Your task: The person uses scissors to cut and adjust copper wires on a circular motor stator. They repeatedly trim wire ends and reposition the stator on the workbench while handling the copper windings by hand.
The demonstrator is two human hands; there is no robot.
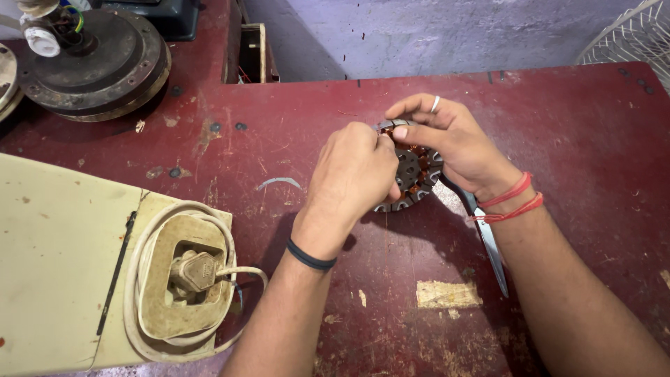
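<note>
Both hands, left hand (356,171) and right hand (453,143), hold a round stator (412,183), perhaps copper-wound, above the red table (593,139).

Repair workshop, likely for fans and small motors. Worn red desk (572,139), paint chipped and scratched. Round motor housing (98,66) with loose wires at far left corner. Cream appliance casing (56,265) with coiled cord (202,269) and plug. Wire fan guard (631,35) at top right. Wound stator (413,174) on desk. Bare grey wall behind.
</note>
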